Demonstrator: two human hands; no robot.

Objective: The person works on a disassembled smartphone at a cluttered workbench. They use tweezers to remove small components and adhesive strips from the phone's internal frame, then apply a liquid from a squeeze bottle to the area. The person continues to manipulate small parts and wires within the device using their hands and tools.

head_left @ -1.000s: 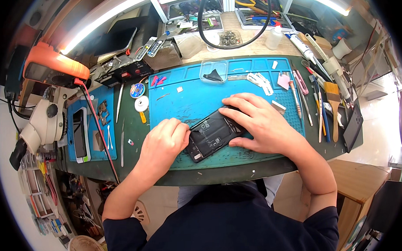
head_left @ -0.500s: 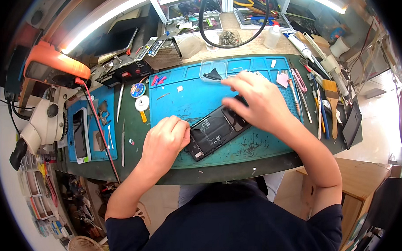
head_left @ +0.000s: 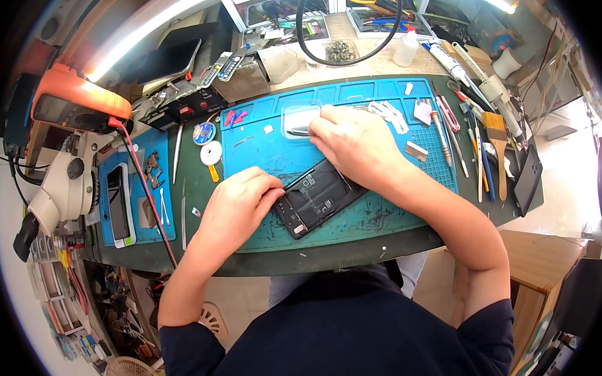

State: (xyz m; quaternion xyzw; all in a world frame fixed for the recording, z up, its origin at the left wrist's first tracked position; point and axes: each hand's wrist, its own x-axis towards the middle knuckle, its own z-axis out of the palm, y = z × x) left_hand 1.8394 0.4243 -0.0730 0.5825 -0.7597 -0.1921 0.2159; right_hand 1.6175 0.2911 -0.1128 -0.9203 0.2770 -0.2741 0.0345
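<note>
Over mat [head_left: 266, 153]: left hand [head_left: 238, 205] pinched at phone [head_left: 318, 200], right hand [head_left: 358, 145] curled by box [head_left: 301, 116].

A black phone [head_left: 320, 199], its insides exposed, lies slantwise on a blue mat [head_left: 267, 155] near a clear box [head_left: 297, 115].

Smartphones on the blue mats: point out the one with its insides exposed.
The black smartphone by the left hand; its inner parts lie bare. The white-edged smartphone, far left, lies screen up.
</note>
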